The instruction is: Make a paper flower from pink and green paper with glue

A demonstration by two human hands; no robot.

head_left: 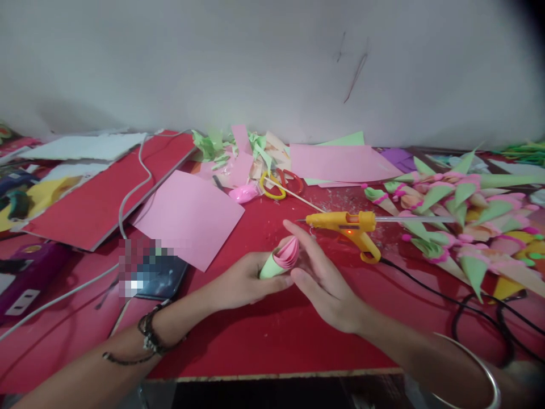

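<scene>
A small rolled paper flower, with a pink pleated top and a pale green wrap, is in my left hand, fingers closed around its lower part. My right hand is close against the flower's right side, thumb and fingers stretched out and apart. Whether its fingertips press on the paper is hard to make out. Just beyond my right hand lies a yellow hot glue gun, its small light lit and a clear glue stick poking out of the back.
Finished-looking paper cones are heaped at the right, above a black cord. Scissors and paper scraps lie at the back. On the left are a pink sheet, a phone, a red board and a white cable.
</scene>
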